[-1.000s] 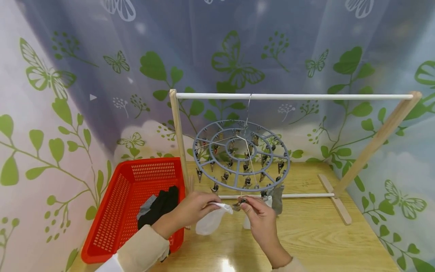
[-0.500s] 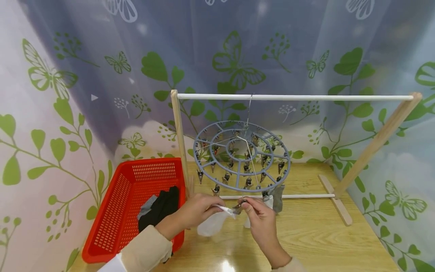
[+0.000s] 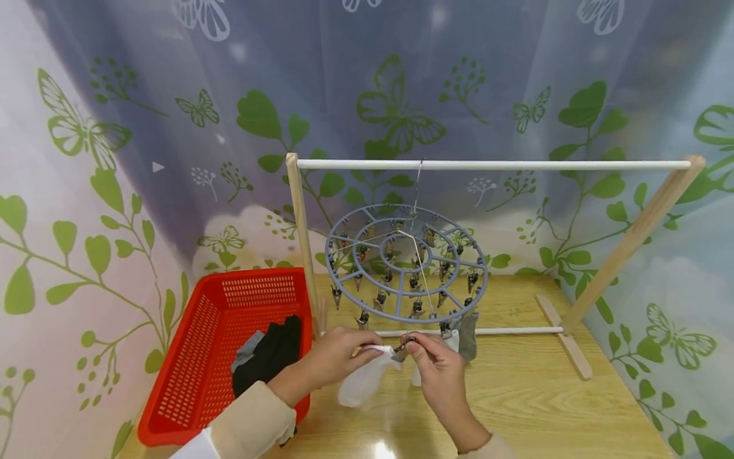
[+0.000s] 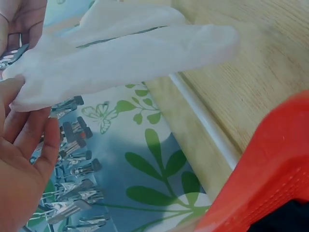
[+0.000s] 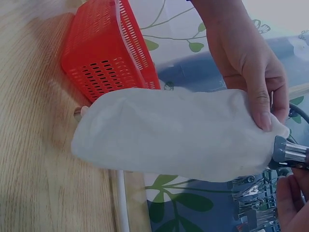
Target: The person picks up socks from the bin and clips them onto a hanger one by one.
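Note:
A white sock (image 3: 360,384) hangs from my left hand (image 3: 341,354), which pinches its cuff between thumb and fingers. My right hand (image 3: 443,370) grips a metal clothes peg (image 5: 289,152) that dangles from the round grey clip hanger (image 3: 399,299). In the right wrist view the peg's tip meets the cuff edge of the sock (image 5: 169,135); how deep the fabric sits in it cannot be told. Just right of the right hand, a grey sock (image 3: 467,338) and another white sock (image 3: 453,341) hang from the hanger's front right side.
A red plastic basket (image 3: 166,382) stands left on the wooden table, with black clothing (image 3: 275,349) and grey cloth (image 3: 246,350) inside. The hanger hooks over the white top rail (image 3: 516,165) of a wooden stand. Several pegs hang under the ring.
My left hand has shifted slightly right, bringing the white sock's cuff against the peg. The right hand stays nearly in place, still gripping the peg.

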A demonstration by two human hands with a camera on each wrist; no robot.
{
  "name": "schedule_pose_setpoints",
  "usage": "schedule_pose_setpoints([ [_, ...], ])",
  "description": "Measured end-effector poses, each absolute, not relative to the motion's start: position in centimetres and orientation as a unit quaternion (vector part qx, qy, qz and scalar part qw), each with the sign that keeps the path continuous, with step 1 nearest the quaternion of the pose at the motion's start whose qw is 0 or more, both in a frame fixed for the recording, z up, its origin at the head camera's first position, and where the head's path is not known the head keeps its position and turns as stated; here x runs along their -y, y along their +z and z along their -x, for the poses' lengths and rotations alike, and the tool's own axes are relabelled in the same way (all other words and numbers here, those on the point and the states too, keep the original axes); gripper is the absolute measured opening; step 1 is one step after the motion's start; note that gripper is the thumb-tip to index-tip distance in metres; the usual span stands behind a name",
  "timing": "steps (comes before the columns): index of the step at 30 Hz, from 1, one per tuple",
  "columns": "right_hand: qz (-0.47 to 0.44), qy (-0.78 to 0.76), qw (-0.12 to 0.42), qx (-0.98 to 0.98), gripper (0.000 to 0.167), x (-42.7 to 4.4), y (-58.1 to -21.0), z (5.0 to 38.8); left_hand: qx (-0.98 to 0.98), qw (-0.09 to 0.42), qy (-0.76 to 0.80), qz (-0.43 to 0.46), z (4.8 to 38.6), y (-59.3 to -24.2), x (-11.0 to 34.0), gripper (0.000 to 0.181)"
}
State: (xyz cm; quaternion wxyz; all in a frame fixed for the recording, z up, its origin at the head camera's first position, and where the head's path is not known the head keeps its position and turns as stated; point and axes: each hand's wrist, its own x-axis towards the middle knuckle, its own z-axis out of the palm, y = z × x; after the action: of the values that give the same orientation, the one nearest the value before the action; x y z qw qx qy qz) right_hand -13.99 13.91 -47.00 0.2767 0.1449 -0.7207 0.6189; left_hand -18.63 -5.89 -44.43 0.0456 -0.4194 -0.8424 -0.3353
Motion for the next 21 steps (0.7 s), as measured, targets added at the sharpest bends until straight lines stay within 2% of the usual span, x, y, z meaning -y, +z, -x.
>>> schedule_pose_setpoints([
  [10,-0.140,0.604,0.281,0.732,0.016,-13.81,-46.77,13.98,0.845,0.037,-0.351,0.401,18.35,-44.06,5.48,0.013],
  [21,-0.089,0.606,0.239,0.754,0.020,-13.79,-46.84,13.76,0.842,0.027,-0.366,0.395,18.31,-44.44,5.74,0.015],
])
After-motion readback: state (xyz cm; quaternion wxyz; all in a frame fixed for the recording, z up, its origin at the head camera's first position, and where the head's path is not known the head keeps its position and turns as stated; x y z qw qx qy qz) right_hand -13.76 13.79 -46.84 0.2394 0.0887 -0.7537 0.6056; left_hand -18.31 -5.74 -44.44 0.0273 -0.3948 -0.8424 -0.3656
